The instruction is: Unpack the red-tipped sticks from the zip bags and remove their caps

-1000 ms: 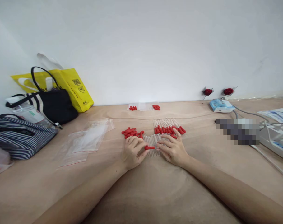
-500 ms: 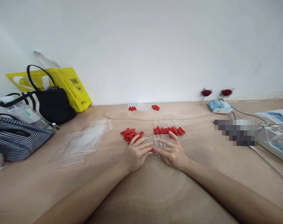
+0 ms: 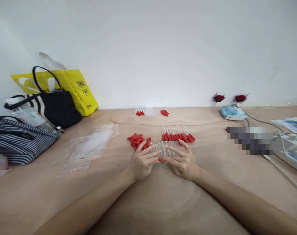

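My left hand (image 3: 142, 162) and my right hand (image 3: 182, 160) meet fingertip to fingertip over a row of clear thin tubes (image 3: 163, 148) lying on the wooden table (image 3: 148, 202). Their fingers are stretched but pressed together round a small red cap (image 3: 160, 159), which my left hand pinches. My right hand holds the clear tube that joins it. A loose pile of red caps (image 3: 137, 140) lies just beyond my left hand. A row of red-capped tubes (image 3: 178, 135) lies beyond my right hand.
Empty clear zip bags (image 3: 89, 147) lie to the left. A striped bag (image 3: 18, 140), a black bag (image 3: 57, 109) and a yellow bag (image 3: 75, 88) stand at the far left. Two small bags of caps (image 3: 152, 112) lie by the wall. Cables and papers (image 3: 285, 137) lie at the right.
My left hand went from a pinch on the red cap with curled fingers to stretched fingers. Both hands closed together over the tubes, so the cap is mostly covered.
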Action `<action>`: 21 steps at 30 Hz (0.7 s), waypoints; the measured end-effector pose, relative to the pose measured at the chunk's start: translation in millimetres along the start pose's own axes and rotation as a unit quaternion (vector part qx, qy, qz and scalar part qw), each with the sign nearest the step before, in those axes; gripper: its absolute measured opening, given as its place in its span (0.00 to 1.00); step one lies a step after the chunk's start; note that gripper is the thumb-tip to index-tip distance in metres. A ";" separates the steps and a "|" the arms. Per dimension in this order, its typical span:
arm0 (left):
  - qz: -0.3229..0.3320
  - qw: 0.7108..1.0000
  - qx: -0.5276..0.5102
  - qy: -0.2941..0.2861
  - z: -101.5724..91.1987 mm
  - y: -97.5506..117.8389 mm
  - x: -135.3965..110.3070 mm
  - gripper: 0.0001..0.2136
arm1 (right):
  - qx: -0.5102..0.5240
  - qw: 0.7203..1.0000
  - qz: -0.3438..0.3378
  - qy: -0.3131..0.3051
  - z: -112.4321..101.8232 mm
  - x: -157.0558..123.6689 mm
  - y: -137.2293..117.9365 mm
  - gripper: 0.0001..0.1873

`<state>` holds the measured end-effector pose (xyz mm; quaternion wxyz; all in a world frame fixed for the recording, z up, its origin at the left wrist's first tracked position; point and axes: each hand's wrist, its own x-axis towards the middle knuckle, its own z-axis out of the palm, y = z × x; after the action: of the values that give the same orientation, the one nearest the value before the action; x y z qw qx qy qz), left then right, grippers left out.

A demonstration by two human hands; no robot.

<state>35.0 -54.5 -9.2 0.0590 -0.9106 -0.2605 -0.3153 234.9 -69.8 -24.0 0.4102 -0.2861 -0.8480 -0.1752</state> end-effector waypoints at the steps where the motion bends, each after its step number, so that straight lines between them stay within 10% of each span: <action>1: 0.003 1.000 0.000 -0.001 0.5 -0.1 -0.1 0.09 | -0.002 1.000 0.001 -0.001 -0.3 0.2 -0.2 0.10; 9: -0.002 1.000 -0.008 0.025 -2.1 -7.9 -7.8 0.08 | 0.005 0.999 0.032 0.007 -9.3 -7.9 4.8 0.10; 21: -0.209 0.970 0.004 0.121 -14.0 -30.8 -10.8 0.13 | 0.016 0.975 0.220 -0.008 -3.0 -22.8 40.8 0.17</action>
<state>4.4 -36.7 -6.4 0.0269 -0.7906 -0.4374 -0.4278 273.8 -47.6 -37.8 0.4362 -0.4603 -0.7705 -0.0643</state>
